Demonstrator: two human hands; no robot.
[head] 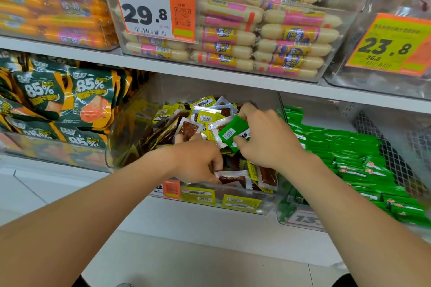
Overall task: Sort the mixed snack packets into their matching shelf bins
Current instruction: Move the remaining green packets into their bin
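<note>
A clear middle bin (130,137) on the lower shelf holds several yellow and clear-windowed brown snack packets (203,119). My right hand (265,137) reaches into it and pinches a green packet (232,133) above the pile. My left hand (198,161) is lower in the same bin, its fingers curled around a clear brown packet (233,178) near the front. To the right, another clear bin (303,219) is filled with matching green packets (354,154).
Dark green "85%" bags (70,105) fill the bin to the left. On the shelf above stand bins of white sausages (268,37) and orange sausages (58,21), with price tags 29.8 (149,11) and 23.8 (391,46). White shelf edge (210,221) lies below.
</note>
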